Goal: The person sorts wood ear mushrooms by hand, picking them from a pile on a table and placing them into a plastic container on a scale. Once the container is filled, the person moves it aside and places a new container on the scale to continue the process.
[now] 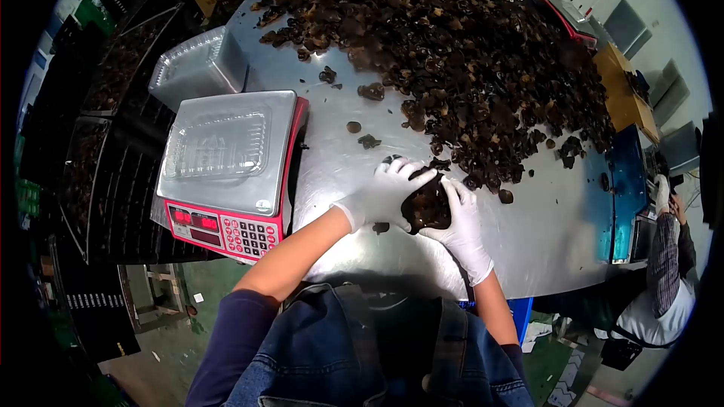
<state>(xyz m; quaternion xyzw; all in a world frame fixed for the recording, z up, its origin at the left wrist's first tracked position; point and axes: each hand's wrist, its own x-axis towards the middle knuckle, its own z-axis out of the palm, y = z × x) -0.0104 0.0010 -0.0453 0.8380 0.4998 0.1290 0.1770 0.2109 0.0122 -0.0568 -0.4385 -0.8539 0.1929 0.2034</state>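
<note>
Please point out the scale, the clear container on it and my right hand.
Scale [247, 237]: head view, on its keypad.
Clear container [219, 143]: head view, near its middle.
Right hand [464, 227]: head view, on its back.

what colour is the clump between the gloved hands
The clump is dark brown, clearest in the head view.

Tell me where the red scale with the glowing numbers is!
In the head view, the red and silver scale is at left, just below the stacked clear plastic containers and left of the white-gloved left hand.
</note>
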